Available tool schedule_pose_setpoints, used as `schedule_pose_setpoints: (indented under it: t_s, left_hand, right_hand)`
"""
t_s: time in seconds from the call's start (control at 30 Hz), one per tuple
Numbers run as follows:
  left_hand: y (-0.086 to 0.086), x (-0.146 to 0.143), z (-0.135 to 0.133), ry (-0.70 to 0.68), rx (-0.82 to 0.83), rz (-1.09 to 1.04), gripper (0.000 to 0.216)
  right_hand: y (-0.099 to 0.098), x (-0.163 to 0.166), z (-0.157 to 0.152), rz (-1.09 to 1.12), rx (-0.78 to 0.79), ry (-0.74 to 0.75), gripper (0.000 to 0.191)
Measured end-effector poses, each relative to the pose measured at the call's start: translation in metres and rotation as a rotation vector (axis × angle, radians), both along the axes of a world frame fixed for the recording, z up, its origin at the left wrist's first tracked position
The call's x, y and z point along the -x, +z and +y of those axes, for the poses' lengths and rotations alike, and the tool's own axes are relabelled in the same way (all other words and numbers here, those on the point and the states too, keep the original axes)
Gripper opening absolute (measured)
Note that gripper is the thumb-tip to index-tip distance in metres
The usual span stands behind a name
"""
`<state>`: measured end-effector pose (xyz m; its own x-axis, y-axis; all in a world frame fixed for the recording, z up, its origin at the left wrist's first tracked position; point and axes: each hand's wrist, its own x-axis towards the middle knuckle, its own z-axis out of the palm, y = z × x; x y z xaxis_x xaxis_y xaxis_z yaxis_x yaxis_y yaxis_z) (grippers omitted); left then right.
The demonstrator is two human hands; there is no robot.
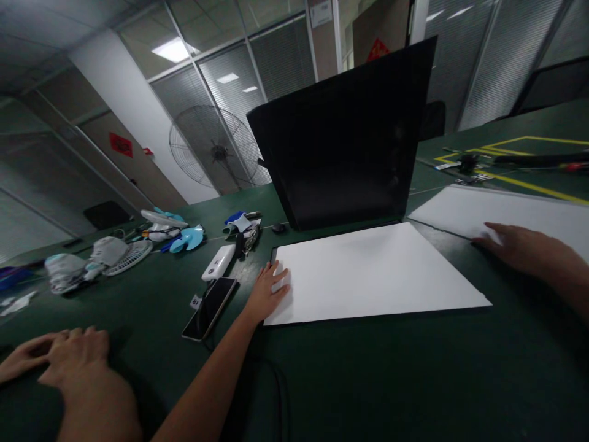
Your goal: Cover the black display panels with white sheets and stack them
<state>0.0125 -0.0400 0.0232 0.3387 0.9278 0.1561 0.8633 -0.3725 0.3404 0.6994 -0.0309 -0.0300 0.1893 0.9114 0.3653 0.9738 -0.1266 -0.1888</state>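
Note:
A large white sheet (368, 276) lies on the green table before me, inside a thin dark edge. My left hand (271, 288) rests with spread fingers on its left margin. At the right, my right hand (515, 248) has its thumb and fingers at the near edge of a second white board (501, 209), seemingly pinching it; the thumb's underside is hidden. Behind the first sheet, a big black panel (345, 141) stands upright, tilted back, its lower edge meeting the sheet's far side.
Left of my hand lie a phone (210, 309) and a white power bank (219, 263). Farther left are bundled white and blue items (186, 238). A co-worker's hand (78, 356) rests at lower left. A cable (278, 393) crosses the table's front. Yellow tape (534, 184) marks the far right.

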Motion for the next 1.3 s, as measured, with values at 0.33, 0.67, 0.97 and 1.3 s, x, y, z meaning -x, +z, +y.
schedule_pose_setpoints:
  t_s: [0.33,0.67,0.97,1.3]
  left_hand:
    - [-0.002,0.0,0.001,0.06,-0.008,-0.025,0.05]
    - [0.0,-0.001,-0.002,0.08,-0.001,-0.115,0.056]
    - [0.008,-0.005,-0.008,0.099,0.024,-0.136,0.075]
    - [-0.001,0.0,0.001,0.016,-0.064,-0.152,0.055]
  right_hand:
    - [0.067,0.077,-0.039,-0.132,-0.051,-0.202,0.074]
    - [0.067,0.217,-0.078,-0.158,-0.015,0.653,0.042]
    - [0.078,0.269,-0.098,0.094,0.169,1.099,0.063]
    - [0.074,0.213,-0.07,-0.265,-0.054,0.548,0.043]
